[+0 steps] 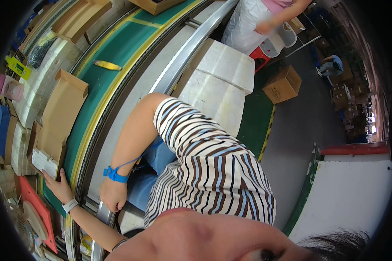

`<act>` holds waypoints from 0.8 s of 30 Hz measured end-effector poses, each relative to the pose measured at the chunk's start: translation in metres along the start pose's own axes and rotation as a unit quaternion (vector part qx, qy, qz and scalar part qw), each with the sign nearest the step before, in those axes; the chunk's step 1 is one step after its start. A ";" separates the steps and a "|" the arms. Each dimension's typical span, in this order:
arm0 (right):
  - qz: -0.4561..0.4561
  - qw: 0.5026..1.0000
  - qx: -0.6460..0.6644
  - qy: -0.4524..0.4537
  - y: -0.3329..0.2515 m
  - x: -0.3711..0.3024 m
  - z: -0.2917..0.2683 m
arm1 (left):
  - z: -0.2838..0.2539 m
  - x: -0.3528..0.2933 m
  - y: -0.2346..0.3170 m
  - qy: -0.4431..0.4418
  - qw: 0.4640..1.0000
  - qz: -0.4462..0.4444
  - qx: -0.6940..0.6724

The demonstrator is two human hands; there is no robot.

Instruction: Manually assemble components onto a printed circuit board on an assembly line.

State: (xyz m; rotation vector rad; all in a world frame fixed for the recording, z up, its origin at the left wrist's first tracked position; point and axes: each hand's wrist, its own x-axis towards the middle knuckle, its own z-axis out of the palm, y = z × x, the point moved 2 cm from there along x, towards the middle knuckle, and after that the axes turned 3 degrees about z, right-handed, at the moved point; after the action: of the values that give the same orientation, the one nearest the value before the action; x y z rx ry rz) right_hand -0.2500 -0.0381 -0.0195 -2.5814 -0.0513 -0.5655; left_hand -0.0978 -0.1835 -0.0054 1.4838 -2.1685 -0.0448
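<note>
My left hand (59, 187), with a pale watch on its wrist, is at the near end of a long open cardboard box (61, 115). Its thumb lies along the box's side and its fingers reach the end where white blocks (44, 162) sit in a row. The box stands at the edge of a green conveyor belt (113, 48). My right hand (113, 196) is closed, its fingers curled down beside the metal rail (105, 214), with nothing visible in it. A blue wrist strap (115, 174) with a thin cord circles that wrist.
A yellow-wrapped object (107, 65) lies on the belt. White foam blocks (213, 95) stand beside my right arm. An open cardboard box (283, 85) is on the floor. Another person's hand (265, 27) shows at the top; a fan (19, 224) is at lower left.
</note>
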 end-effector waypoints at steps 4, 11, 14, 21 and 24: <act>0.000 1.000 0.000 0.008 0.004 -0.003 0.005 | 0.003 -0.002 0.000 -0.001 1.000 -0.006 0.003; 0.017 1.000 0.000 0.002 0.000 -0.004 0.000 | 0.002 -0.001 0.001 -0.008 1.000 -0.019 -0.006; 0.005 1.000 0.000 0.010 0.000 -0.001 0.001 | -0.002 -0.002 0.000 -0.010 1.000 -0.024 -0.002; 0.007 1.000 -0.018 0.009 0.001 0.001 0.005 | -0.003 -0.004 -0.002 -0.010 1.000 -0.020 -0.001; 0.022 0.999 -0.024 -0.002 -0.001 -0.002 0.003 | 0.000 -0.003 0.000 -0.011 1.000 -0.017 -0.008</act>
State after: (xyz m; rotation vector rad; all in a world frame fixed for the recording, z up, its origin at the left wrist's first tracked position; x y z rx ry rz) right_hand -0.2504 -0.0357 -0.0220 -2.6241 0.0191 -0.5515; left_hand -0.0973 -0.1806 -0.0059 1.5188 -2.1549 -0.0925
